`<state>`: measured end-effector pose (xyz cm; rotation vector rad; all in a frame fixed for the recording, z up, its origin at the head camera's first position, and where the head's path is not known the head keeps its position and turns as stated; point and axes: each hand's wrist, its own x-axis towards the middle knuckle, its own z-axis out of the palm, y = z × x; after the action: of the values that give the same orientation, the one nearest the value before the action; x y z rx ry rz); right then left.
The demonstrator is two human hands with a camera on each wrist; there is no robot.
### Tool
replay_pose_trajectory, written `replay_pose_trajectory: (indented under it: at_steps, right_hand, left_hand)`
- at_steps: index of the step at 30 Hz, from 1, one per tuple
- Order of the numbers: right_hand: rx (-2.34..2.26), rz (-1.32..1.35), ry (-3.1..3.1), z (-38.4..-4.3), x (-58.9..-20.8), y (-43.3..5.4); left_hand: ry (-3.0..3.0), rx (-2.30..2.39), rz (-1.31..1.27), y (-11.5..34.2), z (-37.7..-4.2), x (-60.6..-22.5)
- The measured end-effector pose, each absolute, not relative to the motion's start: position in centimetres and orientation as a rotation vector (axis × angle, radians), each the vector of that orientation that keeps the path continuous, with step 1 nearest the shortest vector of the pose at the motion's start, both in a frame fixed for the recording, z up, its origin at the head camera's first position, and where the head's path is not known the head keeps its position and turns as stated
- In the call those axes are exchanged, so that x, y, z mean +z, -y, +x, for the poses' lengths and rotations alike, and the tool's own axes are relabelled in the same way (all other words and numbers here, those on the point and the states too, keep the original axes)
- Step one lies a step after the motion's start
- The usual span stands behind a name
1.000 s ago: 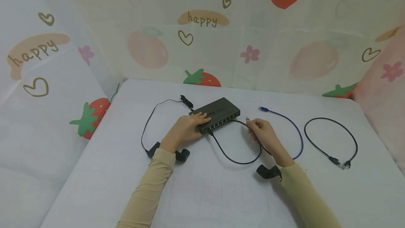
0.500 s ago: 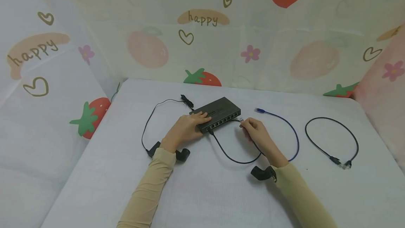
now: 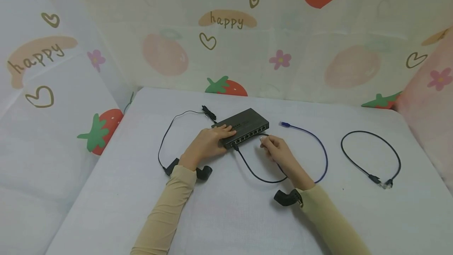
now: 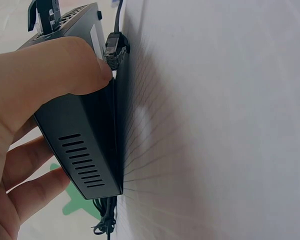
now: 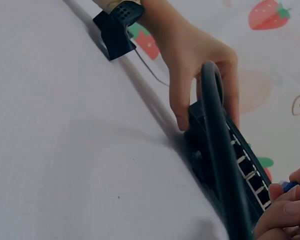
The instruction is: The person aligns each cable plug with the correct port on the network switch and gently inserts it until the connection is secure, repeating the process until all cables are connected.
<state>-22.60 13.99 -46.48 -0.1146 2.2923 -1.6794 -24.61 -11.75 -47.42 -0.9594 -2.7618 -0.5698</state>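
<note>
In the head view, the left hand (image 3: 207, 145) gripped one end of the switch (image 3: 247, 122), which lay on the bench (image 3: 230, 223); the right hand (image 3: 279, 152) pinched one end of the blue cable (image 3: 325, 152) near the ports (image 3: 249, 134). In the left wrist view, thumb (image 4: 75, 67) and fingers (image 4: 37, 192) spanned the switch. In the right wrist view, the fingertips (image 5: 292, 207) met around a blue plug (image 5: 291, 186).

The dark grey switch (image 3: 244, 123) lies flat, a blue cable (image 3: 327, 163), one end pinched, curving to its right.
</note>
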Motion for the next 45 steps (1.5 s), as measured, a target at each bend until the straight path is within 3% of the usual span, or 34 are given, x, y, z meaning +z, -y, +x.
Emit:
replay_pose_trajectory:
  at_steps: [19,45]
  right_hand:
    - [-1.585,-0.282,-2.36,-22.6,-47.4,-11.3]
    - [-1.601,-0.278,-2.386,-22.9,-47.9,-9.9]
  left_hand:
    - [2.737,-0.592,-0.952,11.9,-24.4,-47.3]
    - [2.745,-0.597,-0.963,11.9,-24.4,-47.3]
